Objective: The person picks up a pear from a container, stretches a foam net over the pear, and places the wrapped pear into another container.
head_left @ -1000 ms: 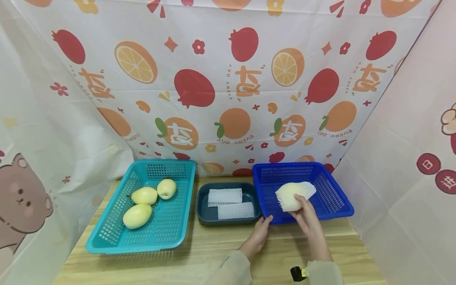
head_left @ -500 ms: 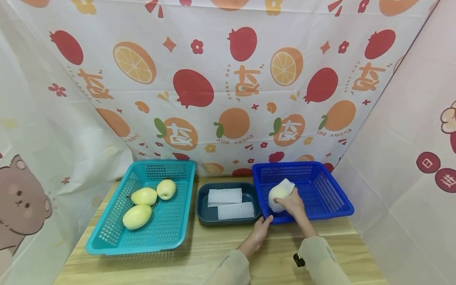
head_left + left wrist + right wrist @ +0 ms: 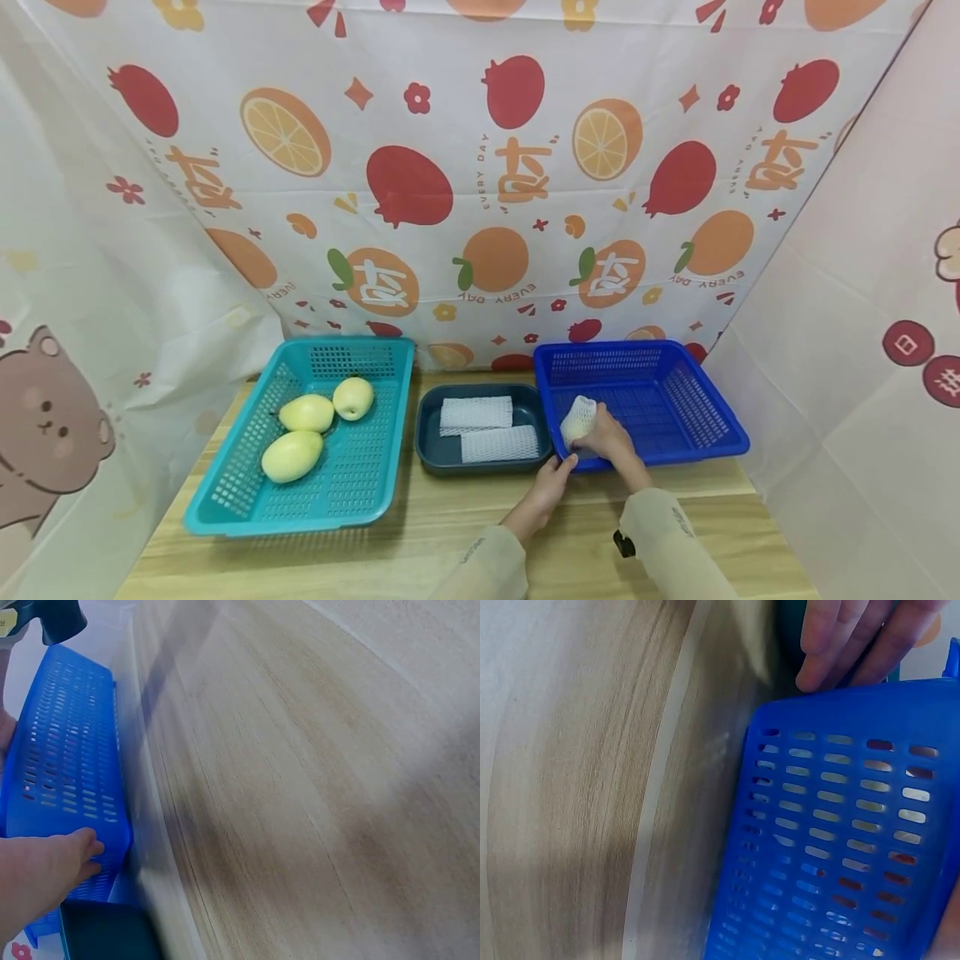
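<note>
In the head view my right hand (image 3: 611, 439) holds a pear (image 3: 578, 422) wrapped in a white foam net sleeve. The pear is low inside the blue basket (image 3: 678, 454), at its front left corner, with the net's loose end pointing up. My left hand (image 3: 546, 493) grips that same corner, thumb on the rim and fingers against the outside wall. The left wrist view shows this left hand (image 3: 45, 874) at the blue wall. Through the wall slots in the right wrist view, the wrapped pear is too obscured to make out clearly.
Left of the blue basket stands a dark green tray (image 3: 480, 472) with flat white foam net sleeves (image 3: 498, 444). Further left, a teal basket (image 3: 337, 496) holds three bare pears (image 3: 292, 456). Printed cloth (image 3: 480, 183) hangs behind the wooden table (image 3: 420, 533).
My right hand has turned the wrapped pear more upright and lowered it leftward into the blue basket's front left corner. My left hand stays on the basket's corner.
</note>
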`<act>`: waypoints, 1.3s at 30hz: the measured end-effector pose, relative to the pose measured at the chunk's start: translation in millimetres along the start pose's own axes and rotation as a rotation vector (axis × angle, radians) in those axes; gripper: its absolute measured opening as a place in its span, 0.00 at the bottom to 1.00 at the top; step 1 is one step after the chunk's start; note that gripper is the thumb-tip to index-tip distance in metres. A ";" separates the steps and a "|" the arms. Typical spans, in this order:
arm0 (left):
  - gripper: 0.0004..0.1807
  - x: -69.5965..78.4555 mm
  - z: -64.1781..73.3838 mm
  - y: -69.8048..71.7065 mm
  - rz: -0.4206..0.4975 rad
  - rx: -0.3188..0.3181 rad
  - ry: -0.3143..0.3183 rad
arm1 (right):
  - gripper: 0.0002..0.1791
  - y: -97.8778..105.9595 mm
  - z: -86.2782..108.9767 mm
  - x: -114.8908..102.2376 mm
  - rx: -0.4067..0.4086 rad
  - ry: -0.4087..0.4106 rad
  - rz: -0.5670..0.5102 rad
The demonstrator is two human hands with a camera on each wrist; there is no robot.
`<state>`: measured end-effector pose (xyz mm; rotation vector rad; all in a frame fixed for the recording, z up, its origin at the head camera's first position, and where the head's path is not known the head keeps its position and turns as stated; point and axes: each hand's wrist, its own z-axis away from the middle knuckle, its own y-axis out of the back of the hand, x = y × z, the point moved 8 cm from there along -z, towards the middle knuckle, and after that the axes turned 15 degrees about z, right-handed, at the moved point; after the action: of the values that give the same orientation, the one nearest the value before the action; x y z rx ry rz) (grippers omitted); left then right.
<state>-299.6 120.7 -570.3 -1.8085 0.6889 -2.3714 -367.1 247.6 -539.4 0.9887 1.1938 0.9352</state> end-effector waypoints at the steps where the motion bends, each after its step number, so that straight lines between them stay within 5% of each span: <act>1: 0.30 0.3 -0.3 0.0 0.002 0.001 -0.007 | 0.48 -0.6 0.1 -0.8 -0.007 0.010 0.003; 11: 0.31 0.1 0.0 -0.3 0.013 -0.002 -0.016 | 0.47 1.6 1.5 -5.2 -0.058 0.108 -0.047; 21: 0.34 -0.9 1.8 0.4 -0.019 0.006 0.013 | 0.46 14.3 10.6 3.4 -0.084 0.034 -0.149; 27: 0.33 5.3 8.8 3.8 -0.062 0.003 -0.031 | 0.39 28.1 16.9 4.9 0.064 0.005 -0.290; 32: 0.24 28.9 36.2 12.3 -0.067 0.039 -0.130 | 0.29 44.8 30.4 -2.2 0.244 -0.011 -0.435; 39: 0.14 48.0 58.8 31.2 0.071 -0.009 -0.228 | 0.09 53.4 51.4 -33.8 0.458 0.085 -0.611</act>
<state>-265.5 59.3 -527.7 -1.9812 0.7226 -2.0779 -323.6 226.1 -473.9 0.8540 1.6980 0.2208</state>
